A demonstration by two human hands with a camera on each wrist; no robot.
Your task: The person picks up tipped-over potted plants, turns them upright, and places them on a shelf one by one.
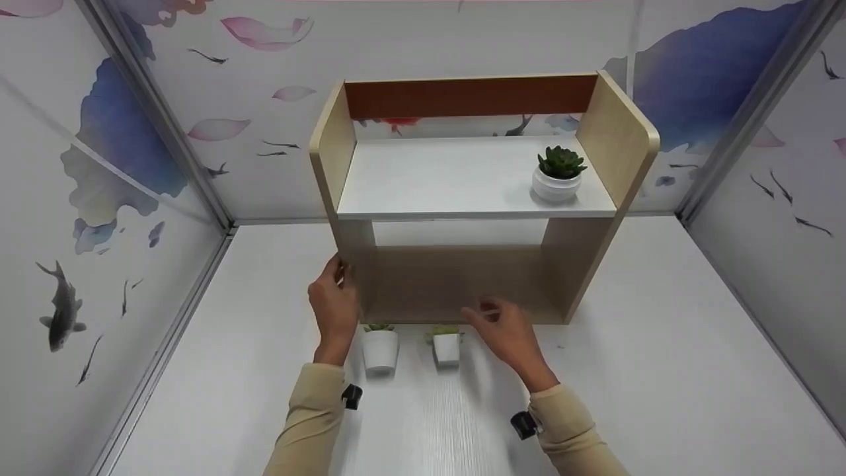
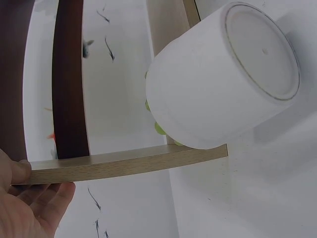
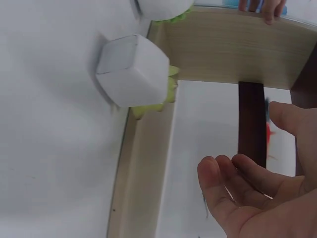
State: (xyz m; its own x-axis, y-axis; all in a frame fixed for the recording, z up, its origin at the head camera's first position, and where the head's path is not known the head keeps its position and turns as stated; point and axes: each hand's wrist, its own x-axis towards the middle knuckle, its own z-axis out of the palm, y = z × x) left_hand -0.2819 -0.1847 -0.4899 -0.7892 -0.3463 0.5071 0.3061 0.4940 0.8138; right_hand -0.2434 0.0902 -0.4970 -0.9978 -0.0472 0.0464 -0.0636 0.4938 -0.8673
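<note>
A two-tier wooden shelf stands on the table, with light side panels and a white upper board. My left hand grips the front edge of its left side panel, the thumb on one face and the fingers on the other. My right hand hovers before the lower tier, fingers loosely bent and holding nothing. Between the hands lie a round white pot and a squarish white pot, both with green plants. They look tipped, their bases towards me and their plants against the shelf's lower front.
A dark green succulent in a white pot stands at the right end of the upper board. Printed walls with metal corner frames close in the white table at the back and both sides.
</note>
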